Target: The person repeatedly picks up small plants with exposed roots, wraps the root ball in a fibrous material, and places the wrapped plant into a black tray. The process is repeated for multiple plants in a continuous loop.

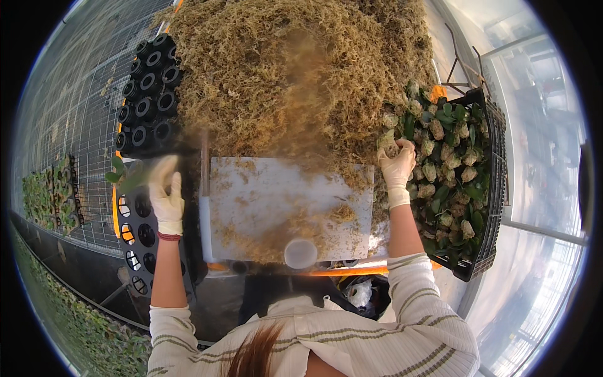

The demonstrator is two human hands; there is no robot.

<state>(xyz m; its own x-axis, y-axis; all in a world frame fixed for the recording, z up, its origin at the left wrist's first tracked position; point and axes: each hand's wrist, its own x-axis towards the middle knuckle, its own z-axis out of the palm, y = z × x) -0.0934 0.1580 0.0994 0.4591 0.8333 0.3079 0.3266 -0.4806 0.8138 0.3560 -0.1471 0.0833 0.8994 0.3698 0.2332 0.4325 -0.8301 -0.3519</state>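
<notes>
My left hand (168,200), in a pale thin glove, is over the black pot tray (135,221) with round holes. Its fingers are blurred beside a seedling's green leaves (115,175); whether they grip it I cannot tell. At the right, my gloved right hand (398,162) has thumb and fingers around a moss-wrapped seedling plug (387,141), at the edge of the moss heap. Just right of that hand, a black plastic crate (492,198) lies tipped toward me, full of moss-wrapped seedlings (450,160) with dark green leaves.
A large heap of sphagnum moss (292,70) covers the far table. Before me lies a white board (282,198) with moss scraps and a round translucent cup (300,253). Black plastic pots (148,99) stand in rows at left. Potted plants (52,193) sit on wire mesh beyond.
</notes>
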